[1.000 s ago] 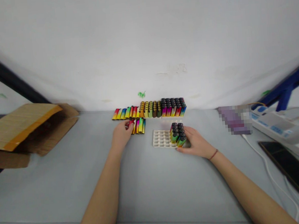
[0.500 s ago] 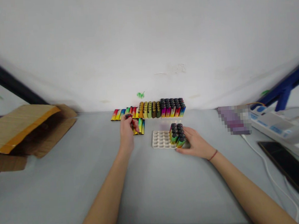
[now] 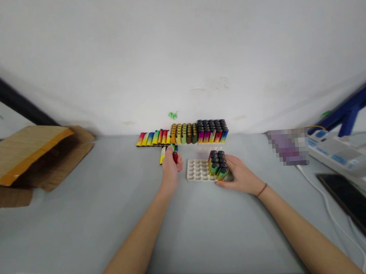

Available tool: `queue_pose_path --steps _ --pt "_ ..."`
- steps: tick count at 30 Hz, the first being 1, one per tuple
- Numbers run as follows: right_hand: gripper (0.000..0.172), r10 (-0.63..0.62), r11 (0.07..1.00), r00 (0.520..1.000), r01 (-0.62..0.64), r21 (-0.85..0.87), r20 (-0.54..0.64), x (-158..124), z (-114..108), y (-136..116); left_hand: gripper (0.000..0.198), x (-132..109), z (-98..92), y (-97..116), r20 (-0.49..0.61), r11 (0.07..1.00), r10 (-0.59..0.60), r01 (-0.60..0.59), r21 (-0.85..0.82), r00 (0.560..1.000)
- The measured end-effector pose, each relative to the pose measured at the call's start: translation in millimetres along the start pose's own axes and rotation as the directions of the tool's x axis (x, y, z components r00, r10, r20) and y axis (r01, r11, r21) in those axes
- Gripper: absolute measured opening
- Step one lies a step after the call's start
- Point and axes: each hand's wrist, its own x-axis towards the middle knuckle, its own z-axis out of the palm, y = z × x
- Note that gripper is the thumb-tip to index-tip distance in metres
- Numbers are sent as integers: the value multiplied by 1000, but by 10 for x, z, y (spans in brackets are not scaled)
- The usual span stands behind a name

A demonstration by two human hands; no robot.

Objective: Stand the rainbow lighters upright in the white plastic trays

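Note:
My left hand is closed around a dark red, black-ended tube, part of it hidden by the fingers. Just beyond lie a few loose multicoloured tubes, partly covered by that hand. A white tray with rows of round hollows sits to the right. Several green-yellow tubes with black tops stand upright at its right end. My right hand grips this end, thumb at the near edge and fingers partly hidden behind the standing tubes.
By the wall, a row of multicoloured tubes lies flat beside upright gold-topped tubes and black-topped tubes. An open cardboard box is at left. Power strips, a dark phone and white cables lie at right.
My left hand has moved right and slightly nearer, toward the tray, with the dark red tube in it. The right hand and the tray stay in place.

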Motion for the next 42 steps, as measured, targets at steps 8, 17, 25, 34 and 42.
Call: queue_pose_path --steps 8,17,25,34,42 --pt "77 6 1000 1000 -6 4 -3 2 1 -4 56 -22 33 12 -55 998 -60 59 -25 997" --pt "77 6 1000 1000 -6 0 3 11 -9 -9 50 -49 43 61 -47 993 -71 66 -101 996" --pt "77 -3 1000 1000 3 7 -6 10 -9 -11 56 -47 40 55 -31 993 -82 79 -84 996" --pt "77 -2 1000 1000 2 1 -8 0 12 12 43 -52 51 114 -72 986 -99 89 -138 992" --pt "77 -4 1000 1000 4 -17 6 7 -7 2 44 -39 37 74 -49 988 -62 54 -148 997"
